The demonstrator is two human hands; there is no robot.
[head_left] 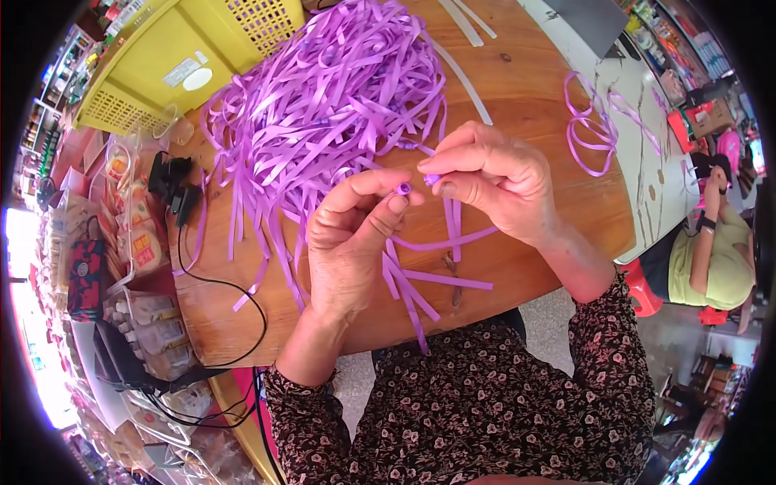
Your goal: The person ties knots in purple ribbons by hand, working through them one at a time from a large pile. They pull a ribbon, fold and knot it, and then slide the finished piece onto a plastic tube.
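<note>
A big heap of purple ribbons (323, 97) covers the far middle of the wooden table. In front of it my hands are raised close together, fingertips almost meeting. My left hand (349, 234) pinches a small purple piece with a round hollow end (402, 189) between thumb and fingers. Another small purple piece (432, 179) sits in the pinch of my right hand (501, 182); its exact kind is too small to make out. Loose ribbon ends (444, 280) trail below my hands toward the table's near edge.
A yellow plastic basket (174, 61) stands at the far left. Nearby lie a black adapter (171, 178) and its cable (259, 303). A separate ribbon loop (594, 137) rests at the right, pale strips (465, 77) at the back. Another person (719, 263) is at far right.
</note>
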